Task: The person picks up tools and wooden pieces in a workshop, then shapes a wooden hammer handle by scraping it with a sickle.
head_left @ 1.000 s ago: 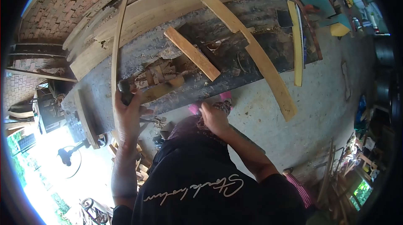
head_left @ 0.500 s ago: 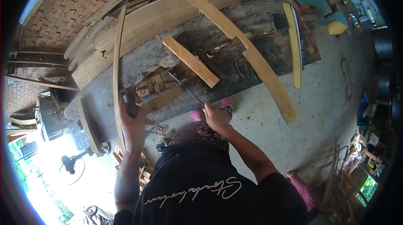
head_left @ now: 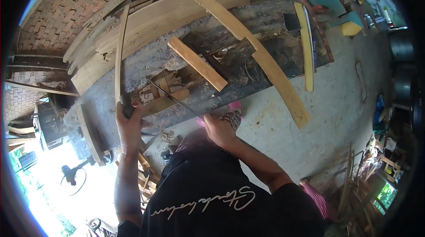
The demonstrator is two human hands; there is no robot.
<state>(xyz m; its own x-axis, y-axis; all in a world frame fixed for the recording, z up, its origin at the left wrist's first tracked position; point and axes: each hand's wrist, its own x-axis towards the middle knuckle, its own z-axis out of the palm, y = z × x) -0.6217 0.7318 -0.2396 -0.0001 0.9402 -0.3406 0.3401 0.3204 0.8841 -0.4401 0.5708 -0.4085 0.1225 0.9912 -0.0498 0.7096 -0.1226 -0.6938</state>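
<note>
My left hand is closed around a dark, rounded object whose kind I cannot make out. It is beside the lower end of a long, narrow wooden strip. A thin dark metal rod is gripped in my right hand, at the near edge of the workbench. The rod points up and left over the bench, above a short flat board and some wood scraps. Farther back, a short thick wooden piece lies at a slant.
A long notched board crosses the bench and overhangs its near edge. To its right lies another yellowish board. Wide planks are stacked along the brick wall. A pink-striped cloth shows at lower right.
My right hand and the metal rod have moved left and slightly down, and the rod's far end is now nearer the left hand. The left hand has shifted slightly left with the dark object.
</note>
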